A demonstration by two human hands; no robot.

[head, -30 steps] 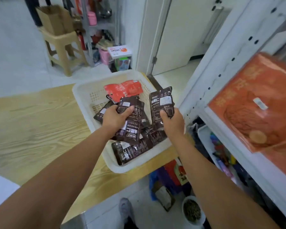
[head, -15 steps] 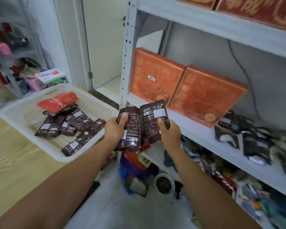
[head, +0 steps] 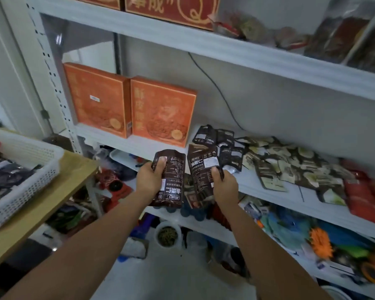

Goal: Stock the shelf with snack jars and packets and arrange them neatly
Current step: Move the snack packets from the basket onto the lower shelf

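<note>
STOCKING UP: A person faces a white metal shelf with a dark brown snack packet in each hand, both held just short of the front edge of the middle board. The left hand grips the first packet, thumb pressed across its upper face and fingers curled behind; its print reads upside down. The right hand pinches the second packet low down, thumb on the front, label upright. On the board behind them, two orange boxes stand at the left and a loose heap of dark packets lies to the right. More stock waits in a white basket on a wooden table at the left.

To place these tidily, the first packet probably needs turning so its label matches the other. Both would likely sit best laid flat on the bare strip at the front of the board, edges squared against the heap rather than dropped on top of it. The glossy pouches look apt to slide, so a low, gentle release seems wise.
</note>
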